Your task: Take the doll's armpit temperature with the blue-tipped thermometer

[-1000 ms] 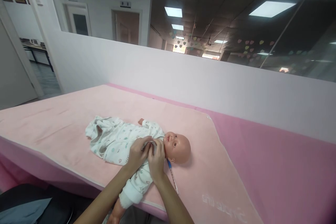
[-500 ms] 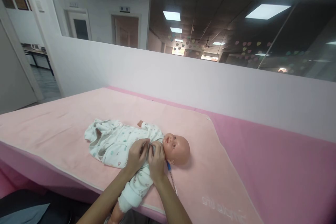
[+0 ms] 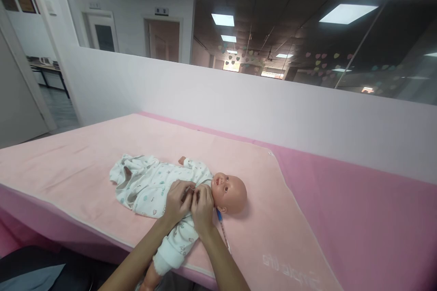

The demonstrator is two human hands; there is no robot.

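A baby doll (image 3: 229, 193) lies on its back with its head to the right, dressed in a white patterned garment (image 3: 150, 186). Both hands meet at the upper chest, close under the doll's chin. My left hand (image 3: 178, 201) has its fingers pinched on the garment's front. Beside it, touching or nearly so, my right hand (image 3: 202, 204) pinches the same part of the cloth. The fingertips hide the exact spot held. One sleeved arm of the doll (image 3: 175, 245) reaches over the near edge, between my forearms.
Under the doll is a pink padded mat (image 3: 85, 154) with a pink cover (image 3: 368, 204) beyond its right edge. A thin blue-ended stick (image 3: 220, 216) lies near the doll's head. Behind the mat stands a white low wall (image 3: 239, 104) with glass above.
Both hands have stayed at the doll's chest, their fingertips shifting slightly. The doll has barely moved.
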